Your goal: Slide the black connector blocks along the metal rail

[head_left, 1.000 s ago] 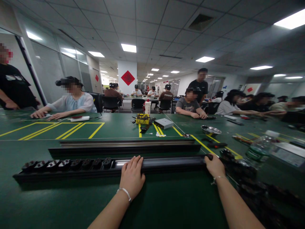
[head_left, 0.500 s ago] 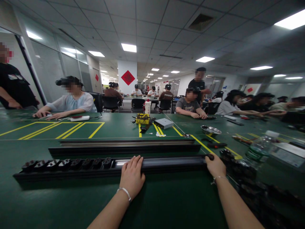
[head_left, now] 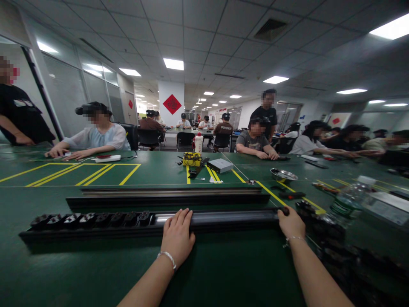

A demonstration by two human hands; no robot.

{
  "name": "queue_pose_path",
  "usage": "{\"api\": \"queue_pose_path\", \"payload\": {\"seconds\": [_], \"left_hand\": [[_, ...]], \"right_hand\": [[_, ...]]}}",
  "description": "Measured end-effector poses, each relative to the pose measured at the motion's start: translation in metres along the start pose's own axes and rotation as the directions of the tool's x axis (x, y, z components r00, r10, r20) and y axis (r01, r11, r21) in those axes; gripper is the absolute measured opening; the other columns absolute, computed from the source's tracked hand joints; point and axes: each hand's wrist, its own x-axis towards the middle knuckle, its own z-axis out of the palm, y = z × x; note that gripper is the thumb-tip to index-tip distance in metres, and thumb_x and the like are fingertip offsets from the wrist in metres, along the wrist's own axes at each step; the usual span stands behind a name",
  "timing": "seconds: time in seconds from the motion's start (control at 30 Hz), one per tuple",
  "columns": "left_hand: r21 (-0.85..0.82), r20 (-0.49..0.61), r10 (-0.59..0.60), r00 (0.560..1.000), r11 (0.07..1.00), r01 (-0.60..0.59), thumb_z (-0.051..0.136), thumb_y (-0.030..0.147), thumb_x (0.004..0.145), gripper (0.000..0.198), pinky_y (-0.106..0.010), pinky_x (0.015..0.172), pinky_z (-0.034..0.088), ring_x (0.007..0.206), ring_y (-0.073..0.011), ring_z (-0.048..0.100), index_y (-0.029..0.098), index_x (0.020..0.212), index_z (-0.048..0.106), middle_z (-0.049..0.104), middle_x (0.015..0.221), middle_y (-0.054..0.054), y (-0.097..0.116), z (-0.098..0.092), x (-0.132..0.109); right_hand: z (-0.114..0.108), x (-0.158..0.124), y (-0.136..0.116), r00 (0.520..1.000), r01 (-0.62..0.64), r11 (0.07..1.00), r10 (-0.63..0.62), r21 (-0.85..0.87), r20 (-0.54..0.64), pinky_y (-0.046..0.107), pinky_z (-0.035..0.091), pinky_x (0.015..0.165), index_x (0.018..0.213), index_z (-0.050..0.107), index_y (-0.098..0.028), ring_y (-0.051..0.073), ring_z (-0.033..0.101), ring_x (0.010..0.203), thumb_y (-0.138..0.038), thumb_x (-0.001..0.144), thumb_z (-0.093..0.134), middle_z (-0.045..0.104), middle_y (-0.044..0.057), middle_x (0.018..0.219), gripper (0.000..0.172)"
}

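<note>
A second long black rail (head_left: pixel 169 196) lies just beyond the near one, and a heap of dark sockets (head_left: pixel 326 226), blurred, crowds the right end beside a clear plastic bottle (head_left: pixel 347 200). The long black power-strip rail (head_left: pixel 223 219) lies crosswise on the green matte table (head_left: pixel 223 273), sockets (head_left: pixel 96 219) seated in its left part. The left hand (head_left: pixel 177 238) rests flat on its glossy middle, gripping nothing; the right hand (head_left: pixel 290 224) seems to clasp its right end.

Open-plan room: white tiled ceiling (head_left: pixel 198 30) with bright panel lights (head_left: pixel 173 64), glass partition wall (head_left: pixel 70 98) at left, white pillar (head_left: pixel 171 104) bearing red diamond sign (head_left: pixel 171 104).
</note>
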Motion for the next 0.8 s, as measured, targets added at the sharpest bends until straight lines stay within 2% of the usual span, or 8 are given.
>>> {"api": "queue_pose_path", "payload": {"seconds": [0.8], "left_hand": [[-0.001,0.009,0.002,1.0,1.0,-0.002,0.044,0.025,0.074,0.056,-0.039,0.105,0.022,0.129,-0.0199,0.031,0.025,0.13,0.04,0.042,0.139,-0.002,0.0,-0.0005,0.0003]], "right_hand": [[-0.0001,0.0037,0.0062,0.998,-0.056,0.998,0.057,0.034,-0.004,0.04,0.045,0.08,0.12,0.053,-0.017,0.03,0.058,0.095,-0.043,0.078,0.04,0.06,0.016,0.111,0.051]]}}
